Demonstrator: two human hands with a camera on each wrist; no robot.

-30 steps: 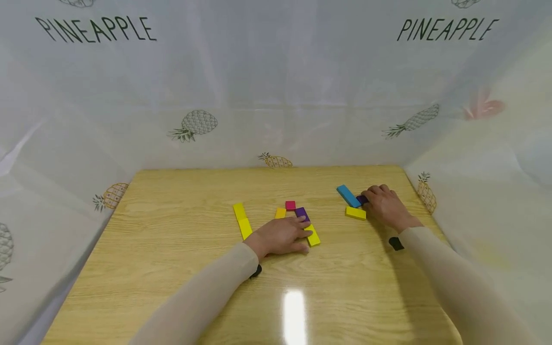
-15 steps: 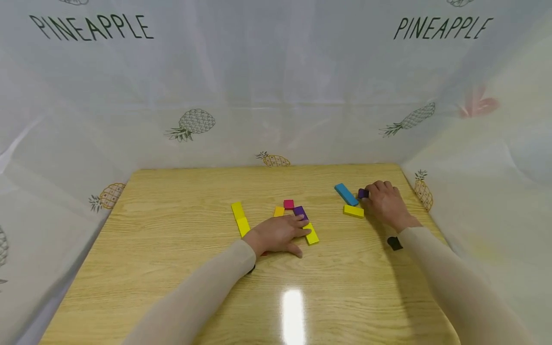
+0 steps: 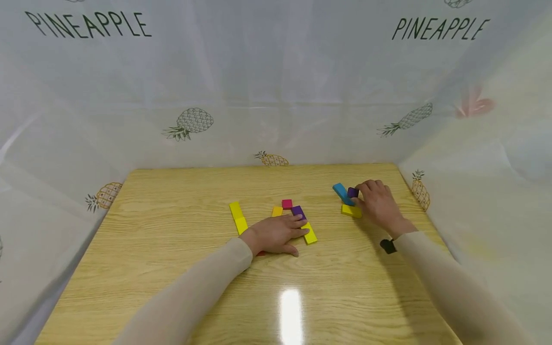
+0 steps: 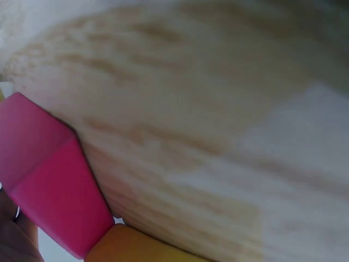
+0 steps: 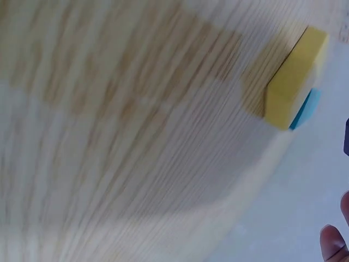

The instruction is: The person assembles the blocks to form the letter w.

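Note:
My left hand (image 3: pixel 276 234) lies low over the blocks in mid-table, its fingers spread and fairly straight. The fingertips touch a purple block (image 3: pixel 298 211) and a yellow block (image 3: pixel 309 235) set end to end. My right hand (image 3: pixel 378 203) pinches a small purple block (image 3: pixel 352 192) between thumb and fingers, raised over a blue block (image 3: pixel 339 189). A yellow block (image 3: pixel 351 211) lies just in front of the blue one. Beneath the left hand, partly hidden, is a red block (image 3: pixel 260 253). In the left wrist view a pinkish-red block (image 4: pixel 62 202) adjoins an orange one (image 4: pixel 136 246).
Two yellow blocks (image 3: pixel 238 218) form a line left of the left hand. A small pink block (image 3: pixel 287 204) and an orange block (image 3: pixel 277 211) lie behind it. The wooden table (image 3: pixel 172 201) ends at a pineapple-print curtain (image 3: pixel 241 120) at the back and sides.
My right hand has lifted the small purple block off the table and carried it left, over the blue block. The left hand has stayed almost in place, its thumb shifting slightly toward me.

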